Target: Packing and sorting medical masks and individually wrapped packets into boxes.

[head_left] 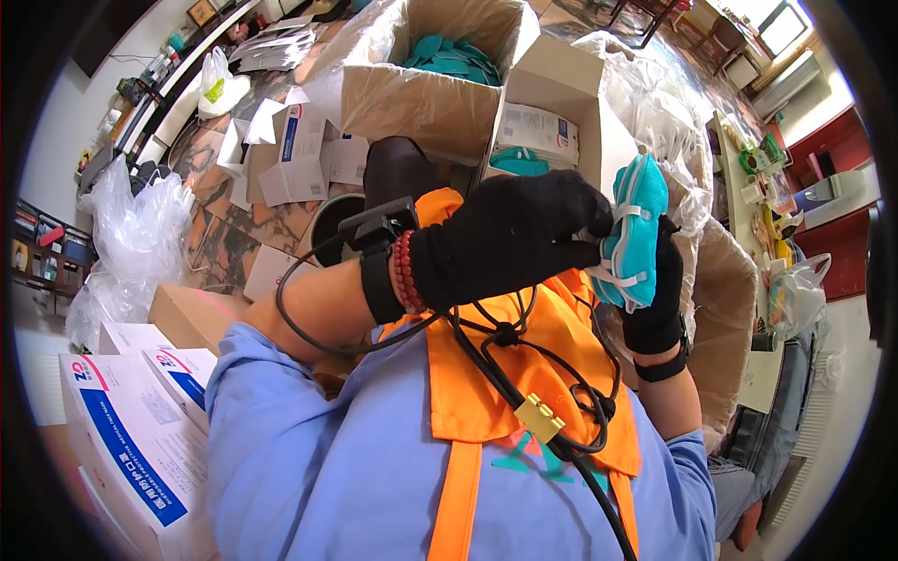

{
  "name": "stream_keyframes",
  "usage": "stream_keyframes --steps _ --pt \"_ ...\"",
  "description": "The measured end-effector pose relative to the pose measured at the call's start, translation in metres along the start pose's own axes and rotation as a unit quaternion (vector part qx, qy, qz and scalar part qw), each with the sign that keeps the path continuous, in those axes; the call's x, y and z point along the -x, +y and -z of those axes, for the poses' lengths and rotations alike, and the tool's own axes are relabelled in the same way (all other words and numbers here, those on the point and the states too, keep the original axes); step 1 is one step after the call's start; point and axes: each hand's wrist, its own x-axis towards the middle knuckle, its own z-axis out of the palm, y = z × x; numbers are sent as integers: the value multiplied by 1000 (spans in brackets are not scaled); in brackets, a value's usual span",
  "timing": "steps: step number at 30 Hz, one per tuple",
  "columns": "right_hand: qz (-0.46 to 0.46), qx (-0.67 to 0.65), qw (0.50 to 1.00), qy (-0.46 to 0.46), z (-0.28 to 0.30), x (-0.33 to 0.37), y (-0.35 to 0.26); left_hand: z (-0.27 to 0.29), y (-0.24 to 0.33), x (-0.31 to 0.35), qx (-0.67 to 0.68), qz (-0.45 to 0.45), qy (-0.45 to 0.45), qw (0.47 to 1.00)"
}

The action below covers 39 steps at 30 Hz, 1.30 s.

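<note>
A small stack of teal face masks (636,229) with white straps is held up at chest height, right of the middle. My right hand (659,294), in a black glove, grips the stack from its far right side; most of those fingers are hidden behind it. From the left, my left hand (514,229), also black-gloved, reaches across with finger and thumb closed at the stack's left edge by the straps. Just beyond my hands stands an open white box (559,70) holding white printed packets (538,129) and more teal masks (519,161).
A large plastic-lined carton (421,105) with a heap of teal masks (454,62) stands ahead. Opened white boxes (292,154) lie on the floor. Closed mask boxes (140,449) are stacked at lower left, below clear plastic bags (136,234). A black cable (351,352) loops across my front.
</note>
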Motion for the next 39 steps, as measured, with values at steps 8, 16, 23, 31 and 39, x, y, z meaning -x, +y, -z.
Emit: stream_keyframes --steps 8,16,23,31,39 --pt "5 84 996 -19 41 -5 12 -11 -11 13 89 83 21 992" --pt "28 105 994 10 8 1 8 -13 -17 18 -86 19 -13 996" --pt "-25 -45 994 -94 28 -3 4 -8 -18 15 9 18 8 1000" --pt "2 70 997 -23 11 3 8 -14 -13 14 -100 107 10 989" --pt "-18 -17 999 -29 22 -3 7 -13 -5 8 -82 72 25 994"
